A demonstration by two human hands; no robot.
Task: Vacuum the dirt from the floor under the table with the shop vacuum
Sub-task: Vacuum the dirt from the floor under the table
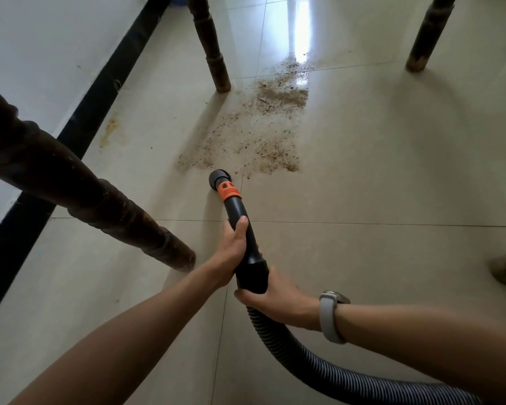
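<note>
Fingers of my left hand (233, 244) and right hand (270, 296) wrap the wand (240, 217); the nozzle (218, 180), near the dirt (263, 133), risks scattering it or clipping the far-left table leg (209, 43).

Nozzle (219, 180) on floor (392, 185), dirt (263, 135) just beyond, between table legs (214, 54)

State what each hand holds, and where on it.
Left hand grips the vacuum wand mid-tube; right hand grips its rear end, where the hose joins.
</note>
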